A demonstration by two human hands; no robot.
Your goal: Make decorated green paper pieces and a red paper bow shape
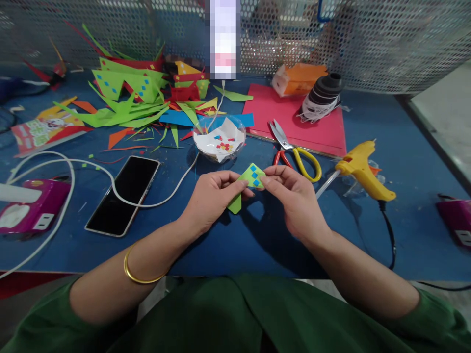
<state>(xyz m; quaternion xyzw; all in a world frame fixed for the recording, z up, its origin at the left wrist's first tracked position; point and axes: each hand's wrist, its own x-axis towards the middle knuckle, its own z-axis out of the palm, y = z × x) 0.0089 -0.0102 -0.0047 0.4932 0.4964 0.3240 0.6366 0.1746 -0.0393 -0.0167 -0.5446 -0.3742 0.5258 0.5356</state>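
In the head view, your left hand (208, 198) and right hand (300, 203) meet over the near middle of the blue desk (235, 250). Your left grip is pinched closed, thumb over curled fingers, on the left side of a green paper piece (247, 177). Your right grip is narrowed to a pinch too, thumb and fingertips at the paper's right edge. The paper is between your hands, above the desk, with a row of blue squares (254, 175) on its face and a green tail hanging below your left thumb.

Just beyond it, a clear bowl (241, 143) holds white paper and small coloured bits. To the right lie scissors (290, 147) with one red and one yellow handle, then a yellow glue gun (362, 166). A phone (123, 196) lies to the left, a white cable (154, 204) across it. Far left are green paper shapes (147, 83) and offcuts; far right, a dark, thread-wrapped object (324, 90), perhaps a bottle, stands on red sheets (257, 110).
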